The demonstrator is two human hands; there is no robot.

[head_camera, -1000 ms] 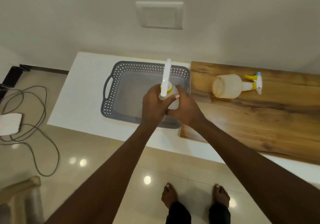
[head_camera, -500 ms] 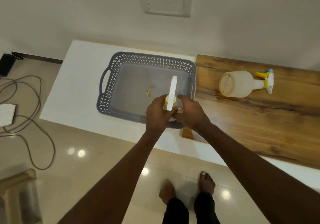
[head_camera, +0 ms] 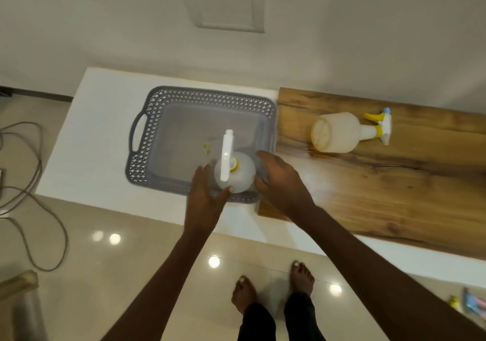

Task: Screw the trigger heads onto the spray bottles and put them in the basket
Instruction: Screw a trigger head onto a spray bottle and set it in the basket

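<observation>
Two hands are flanking a spray bottle [head_camera: 238, 174] that is standing upright in the near right corner of the gray basket [head_camera: 147, 135]. The left hand [head_camera: 205, 198] is sitting at the bottle's near left side with its fingers fairly straight and its thumb tip touching the bottle's shoulder; its grip is loose and open rather than wrapped round. The right hand [head_camera: 281, 180] is lying just to the bottle's right, fingers relaxed and gently spread, touching or nearly touching the bottle's side; motion blur is making it impossible to tell which, and this grip is open too. The bottle's long axis is running vertically, toward the camera, so its round shoulder is showing from above. Its white trigger head [head_camera: 226, 156] is sitting on a yellow collar, and the long white top is pointing away from the person, toward the wall.

A second spray bottle [head_camera: 338, 132] is lying on its side on the wooden board [head_camera: 394, 188], well apart from both hands. Its base is facing left toward the basket and its yellow and white trigger head is pointing right, so its long axis is running left to right.

No writing or label is showing legibly on either bottle. A small yellowish mark is showing on the basket floor, too blurred to read. The basket is resting on the white tabletop [head_camera: 100, 119], touching or just beside the board's left edge.
</observation>
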